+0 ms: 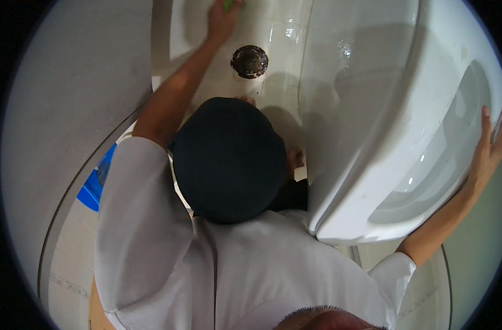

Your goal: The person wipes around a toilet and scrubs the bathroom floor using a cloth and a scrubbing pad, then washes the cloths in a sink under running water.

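Note:
My left hand [222,23] reaches over the pale tiled floor at the top of the view, its fingers closed on a small green object [229,5], cut off by the frame edge; its kind cannot be made out. Below and right of that hand is a round drain hole [250,61] with a dark, crusted rim. A large white ceramic toilet [366,126] leans tilted on my right. My right hand [488,140] grips its far outer rim, the thumb apart from the fingers.
My bent knee [229,159] in black cloth rises close below the drain hole, with bare toes [296,158] beside the toilet. A grey panel [69,110] stands on the left. A blue container [91,190] sits behind my left arm.

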Motion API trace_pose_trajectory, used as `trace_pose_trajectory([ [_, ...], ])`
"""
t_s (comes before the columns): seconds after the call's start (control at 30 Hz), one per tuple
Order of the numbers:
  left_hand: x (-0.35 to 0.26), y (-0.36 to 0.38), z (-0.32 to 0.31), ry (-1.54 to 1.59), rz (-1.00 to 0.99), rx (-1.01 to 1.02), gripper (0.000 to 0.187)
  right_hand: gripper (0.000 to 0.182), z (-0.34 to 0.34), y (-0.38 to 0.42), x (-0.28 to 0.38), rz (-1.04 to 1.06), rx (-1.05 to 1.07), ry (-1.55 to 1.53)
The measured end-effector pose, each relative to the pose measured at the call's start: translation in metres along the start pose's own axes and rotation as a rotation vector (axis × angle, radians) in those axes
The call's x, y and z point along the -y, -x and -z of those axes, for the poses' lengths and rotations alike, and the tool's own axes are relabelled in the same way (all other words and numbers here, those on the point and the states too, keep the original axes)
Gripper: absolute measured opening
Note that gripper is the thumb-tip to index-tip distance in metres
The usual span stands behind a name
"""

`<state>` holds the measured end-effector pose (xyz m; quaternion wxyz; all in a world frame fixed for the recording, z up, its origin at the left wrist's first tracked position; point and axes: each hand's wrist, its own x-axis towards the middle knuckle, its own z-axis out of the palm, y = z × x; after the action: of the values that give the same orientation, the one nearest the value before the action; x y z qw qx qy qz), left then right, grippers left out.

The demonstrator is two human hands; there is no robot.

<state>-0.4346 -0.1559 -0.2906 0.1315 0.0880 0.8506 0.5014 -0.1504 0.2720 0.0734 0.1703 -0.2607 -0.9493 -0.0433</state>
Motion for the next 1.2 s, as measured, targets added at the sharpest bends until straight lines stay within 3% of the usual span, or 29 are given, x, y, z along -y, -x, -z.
trace_pose_trajectory([
  [0.03, -0.007, -0.023, 0.018, 0.264, 0.143, 0.21, 0.046, 0.069, 0.003, -0.004, 0.001, -0.003, 0.002, -0.002],
  [0.07, 0.018, -0.036, 0.016, 0.257, 0.147, 0.213, 0.046, 0.087, 0.01, -0.01, 0.002, -0.06, 0.129, -0.01],
  [0.1, 0.055, -0.049, 0.009, 0.063, -0.081, 0.007, 0.042, 0.105, 0.017, -0.014, 0.007, -0.111, 0.258, -0.02],
  [0.13, 0.079, -0.055, 0.006, -0.137, -0.31, -0.197, 0.038, 0.105, 0.019, -0.012, 0.011, -0.113, 0.264, -0.029],
  [0.17, 0.054, -0.031, 0.0, -0.338, -0.399, -0.195, 0.036, 0.106, 0.022, -0.01, 0.017, -0.135, 0.247, -0.038],
  [0.23, 0.022, -0.004, -0.007, -0.374, -0.675, 0.043, 0.041, 0.107, 0.023, -0.01, 0.028, -0.162, 0.244, -0.053],
  [0.27, 0.038, 0.019, -0.03, -0.345, -0.592, 0.013, 0.035, 0.108, 0.026, -0.012, 0.034, -0.146, 0.258, -0.03],
  [0.3, 0.004, 0.059, -0.038, -0.209, -0.672, 0.015, 0.041, 0.108, 0.027, -0.015, 0.037, -0.125, 0.272, -0.006],
  [0.37, -0.013, 0.114, -0.048, -0.32, -0.681, 0.357, 0.051, 0.108, 0.023, -0.017, 0.016, -0.106, 0.305, 0.026],
  [0.43, -0.013, 0.16, -0.062, -0.363, -0.662, 0.489, 0.051, 0.108, 0.015, -0.018, -0.008, -0.084, 0.338, 0.068],
  [0.5, 0.001, 0.203, -0.045, -0.409, -0.664, 0.577, 0.052, 0.11, -0.005, 0.019, -0.018, -0.072, 0.205, 0.052],
  [0.53, 0.013, 0.224, -0.031, -0.417, -0.656, 0.762, 0.05, 0.11, -0.015, 0.023, -0.035, -0.066, 0.213, 0.048],
  [0.57, 0.001, 0.229, -0.024, -0.424, -0.655, 0.845, 0.05, 0.092, -0.028, 0.028, -0.059, 0.035, 0.111, 0.116],
  [0.6, -0.012, 0.234, -0.017, -0.43, -0.652, 0.929, 0.049, 0.086, -0.032, 0.03, -0.055, 0.04, 0.077, 0.075],
  [0.67, -0.086, 0.24, 0.004, -1.066, -0.261, 1.009, 0.045, 0.074, -0.04, 0.035, -0.047, 0.054, 0.011, -0.007],
  [0.7, -0.07, 0.236, -0.005, -0.993, -0.152, 0.91, 0.044, 0.075, -0.046, 0.036, -0.046, 0.059, -0.033, 0.0],
  [0.77, -0.029, 0.22, -0.016, -0.364, 0.206, 0.804, 0.039, 0.078, -0.041, 0.036, -0.037, 0.032, -0.058, -0.035],
  [0.83, 0.0, 0.198, -0.008, -0.029, 0.144, 0.443, 0.037, 0.08, -0.04, 0.032, -0.036, 0.056, -0.053, -0.027],
  [0.87, 0.005, 0.182, -0.002, -0.046, -0.021, 0.229, 0.036, 0.082, -0.044, 0.031, -0.042, 0.065, -0.057, -0.006],
  [0.93, 0.003, 0.157, 0.027, -0.263, 0.266, 0.2, 0.046, 0.083, -0.053, 0.025, -0.061, 0.101, -0.031, 0.104],
  [1.0, 0.021, 0.14, 0.031, -0.2, 0.465, 0.157, 0.042, 0.084, -0.063, 0.032, -0.077, 0.13, 0.011, 0.228],
  [1.03, 0.045, 0.161, 0.019, -0.195, 0.485, 0.159, 0.042, 0.085, -0.065, 0.033, -0.08, 0.059, 0.019, 0.111],
  [1.1, 0.092, 0.196, 0.0, -0.793, -0.338, -0.32, 0.035, 0.082, -0.057, 0.031, -0.065, -0.019, 0.01, 0.016],
  [1.13, 0.069, 0.211, -0.014, -0.95, -0.422, -0.444, 0.025, 0.08, -0.054, 0.029, -0.057, -0.057, 0.003, -0.032],
  [1.2, 0.044, 0.261, -0.063, -0.782, -0.164, -0.124, 0.052, 0.073, -0.053, 0.024, -0.06, -0.057, 0.089, -0.14],
])
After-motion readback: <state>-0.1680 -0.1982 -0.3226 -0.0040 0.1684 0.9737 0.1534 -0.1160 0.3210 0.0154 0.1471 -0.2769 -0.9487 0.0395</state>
